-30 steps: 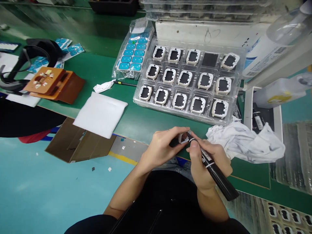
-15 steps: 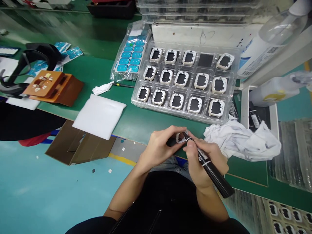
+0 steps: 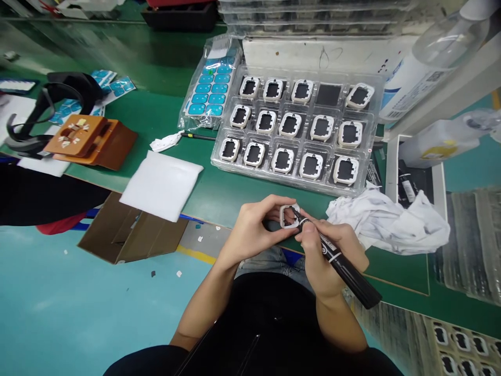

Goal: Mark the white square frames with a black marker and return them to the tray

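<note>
Between the fingers of my left hand (image 3: 254, 227) is a small white frame (image 3: 282, 216) shaped like a watch case, with a squarish opening. My right hand (image 3: 329, 256) grips a black marker pen (image 3: 346, 271), its tip against or very close to the frame's right inner edge; I cannot tell whether it touches. The pen's thick end points down and right. Just beyond my hands lies a clear plastic tray (image 3: 270, 180) with similar white frames (image 3: 282, 160) in its pockets; one pocket in the back row shows only its dark base.
A crumpled white cloth (image 3: 391, 222) lies right of my hands, by a box (image 3: 440, 193) holding bottles. Left are a white foam sheet (image 3: 161, 185), an orange block fixture (image 3: 94, 141) and a bag of blue stickers (image 3: 209, 86). A cardboard box (image 3: 133, 235) stands below the table edge.
The white frame has turned so that its opening faces up more and shows more fully. The marker has shifted slightly right, still by the frame's inner edge.
</note>
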`<state>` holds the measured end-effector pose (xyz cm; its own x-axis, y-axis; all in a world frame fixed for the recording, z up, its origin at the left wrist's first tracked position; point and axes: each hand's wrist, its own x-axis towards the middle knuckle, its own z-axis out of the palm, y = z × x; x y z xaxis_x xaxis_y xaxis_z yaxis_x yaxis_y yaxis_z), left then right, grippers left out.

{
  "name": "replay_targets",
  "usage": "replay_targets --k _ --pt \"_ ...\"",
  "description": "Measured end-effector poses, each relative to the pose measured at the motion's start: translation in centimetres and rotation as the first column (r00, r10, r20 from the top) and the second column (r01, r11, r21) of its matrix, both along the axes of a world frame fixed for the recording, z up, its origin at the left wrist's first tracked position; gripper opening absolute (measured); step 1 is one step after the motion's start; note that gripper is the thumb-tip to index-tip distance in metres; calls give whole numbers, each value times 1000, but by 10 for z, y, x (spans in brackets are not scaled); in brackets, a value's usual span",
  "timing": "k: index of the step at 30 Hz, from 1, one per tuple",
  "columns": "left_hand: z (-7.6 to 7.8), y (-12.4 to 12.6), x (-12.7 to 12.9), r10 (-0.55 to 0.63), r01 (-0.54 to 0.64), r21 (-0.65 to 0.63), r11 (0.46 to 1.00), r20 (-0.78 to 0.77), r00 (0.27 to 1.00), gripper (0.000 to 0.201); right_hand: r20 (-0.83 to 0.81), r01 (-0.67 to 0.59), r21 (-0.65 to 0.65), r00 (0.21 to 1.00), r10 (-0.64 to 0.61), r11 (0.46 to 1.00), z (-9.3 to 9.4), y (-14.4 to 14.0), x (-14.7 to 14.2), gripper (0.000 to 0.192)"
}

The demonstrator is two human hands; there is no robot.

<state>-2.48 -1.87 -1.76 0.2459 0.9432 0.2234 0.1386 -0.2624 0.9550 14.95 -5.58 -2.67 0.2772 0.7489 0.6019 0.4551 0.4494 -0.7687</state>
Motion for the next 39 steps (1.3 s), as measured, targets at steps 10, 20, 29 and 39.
replay_targets --k 10,20,29,39 --pt "-1 0 0 9 -9 -23 1000 -9 1000 42 -41 -21 -22 999 20 1000 -3 -4 1 10" --pt "2 2 -2 0 3 -76 997 37 999 52 -208 -148 38 966 153 988 -9 -9 3 16" --pt "1 1 1 23 -23 -131 991 -1 1000 53 -275 -170 -69 950 145 983 -10 -12 4 11" --pt "26 23 -19 188 -147 229 962 -171 967 48 -391 1 64 920 24 998 -5 -16 -9 10"
